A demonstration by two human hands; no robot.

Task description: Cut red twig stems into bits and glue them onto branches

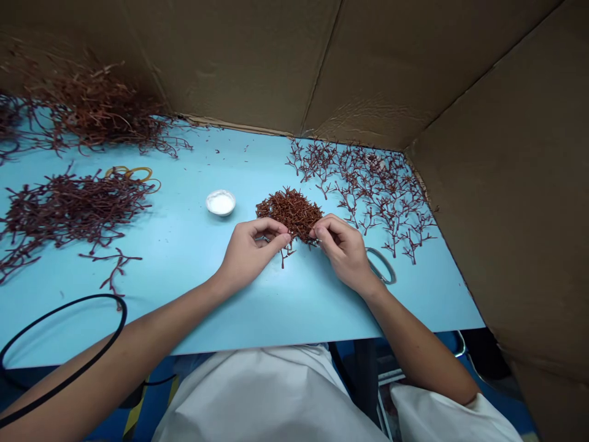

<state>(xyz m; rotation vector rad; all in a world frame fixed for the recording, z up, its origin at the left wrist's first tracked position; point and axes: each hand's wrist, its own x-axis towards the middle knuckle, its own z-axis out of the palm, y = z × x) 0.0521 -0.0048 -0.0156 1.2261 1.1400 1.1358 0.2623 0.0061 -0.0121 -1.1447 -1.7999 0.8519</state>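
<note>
Left of my left grip [251, 250], a heap of dark twigs [69, 209] lies on the blue worktop [193, 307], with rubber bands [131, 173] behind it. A white dish [220, 202] sits nearer the grip. Both grips are narrow, fingertips pinched on the near edge of the brown twig clump [289, 212] between them. Right of my right grip [344, 253] lie loose branches [363, 190] and a grey loop [381, 266]. Risk: uneven pulling could snap twigs or break up the clump.
</note>
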